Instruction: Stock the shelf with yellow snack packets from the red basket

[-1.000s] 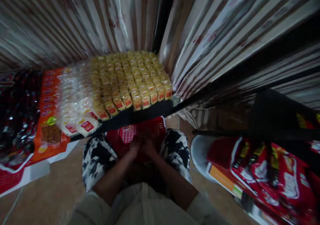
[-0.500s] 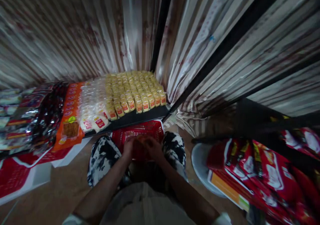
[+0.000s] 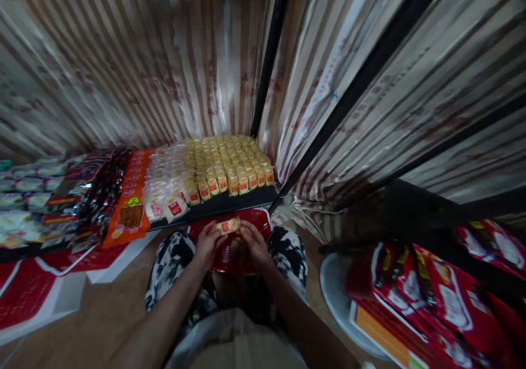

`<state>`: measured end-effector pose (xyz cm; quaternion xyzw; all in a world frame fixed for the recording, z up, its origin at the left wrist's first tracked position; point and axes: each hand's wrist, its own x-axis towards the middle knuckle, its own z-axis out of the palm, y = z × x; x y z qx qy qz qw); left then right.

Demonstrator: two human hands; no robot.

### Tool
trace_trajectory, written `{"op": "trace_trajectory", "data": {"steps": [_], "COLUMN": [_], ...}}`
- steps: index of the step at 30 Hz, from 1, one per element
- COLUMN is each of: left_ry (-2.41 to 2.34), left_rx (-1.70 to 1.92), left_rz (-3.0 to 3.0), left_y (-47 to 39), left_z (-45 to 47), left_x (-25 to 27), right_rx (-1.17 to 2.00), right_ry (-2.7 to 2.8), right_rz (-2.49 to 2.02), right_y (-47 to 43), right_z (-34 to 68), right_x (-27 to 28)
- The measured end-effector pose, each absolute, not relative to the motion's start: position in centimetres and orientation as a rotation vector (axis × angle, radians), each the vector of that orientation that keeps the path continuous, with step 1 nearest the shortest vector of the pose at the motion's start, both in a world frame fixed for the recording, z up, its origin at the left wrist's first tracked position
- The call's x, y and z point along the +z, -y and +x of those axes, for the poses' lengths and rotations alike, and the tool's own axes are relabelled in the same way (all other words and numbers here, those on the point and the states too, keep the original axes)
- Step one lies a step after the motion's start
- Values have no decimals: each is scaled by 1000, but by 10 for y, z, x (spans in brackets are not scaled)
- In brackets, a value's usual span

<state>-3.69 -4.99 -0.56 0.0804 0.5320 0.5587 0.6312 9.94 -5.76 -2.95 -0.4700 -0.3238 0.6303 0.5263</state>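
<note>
Between my two hands, above a red plastic basket (image 3: 263, 222), is a small wrapped snack cake (image 3: 228, 226) with a red label. Its left end is pinched by the fingers of my left hand (image 3: 207, 243). My right hand (image 3: 253, 242) has its fingers closed at the other end. The basket sits between my knees, and its inside is dim, so I cannot make out what lies in it. Just beyond, rows of similar yellow wrapped cakes (image 3: 230, 163) stand packed on a black shelf (image 3: 217, 203).
Left along the shelf lie white round packets (image 3: 166, 207), an orange snack bag (image 3: 131, 215) and dark shiny packets (image 3: 96, 205). Red-and-white boxes (image 3: 45, 298) stand below. At right are red bags (image 3: 444, 298) and a grey basin (image 3: 337, 287). Striped sheeting hangs behind black poles (image 3: 320, 144).
Both hands have risen a little from down in the basket, and the wrapped cake now shows plainly between them. My view has tilted slightly, so the shelf appears lower.
</note>
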Motion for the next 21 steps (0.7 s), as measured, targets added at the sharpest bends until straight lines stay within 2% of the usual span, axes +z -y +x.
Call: {"op": "trace_trajectory", "data": {"steps": [6,11,15,18,21], "left_ry": [-1176,-1333,-1572,-1466,-1372], "left_rx": [1299,1025,938,920,876], "left_rz": [251,639,1185,1424,1424], "left_y": [65,67,50,37,27], "left_z": [-30,-34,-47,-52,-52], "left_x": [-13,-23,-8,4,7], "right_rx": [1501,1333,1312,1291,1318], "right_ry": [834,1027,1310,1489,1558], "right_rz": [-1167,-1206,-1225,-1250,-1231], "right_y": [56,50,41,32,22], "right_z": [82,86,98,102,98], "right_x": [-42,-50,-40,-27,-15]}}
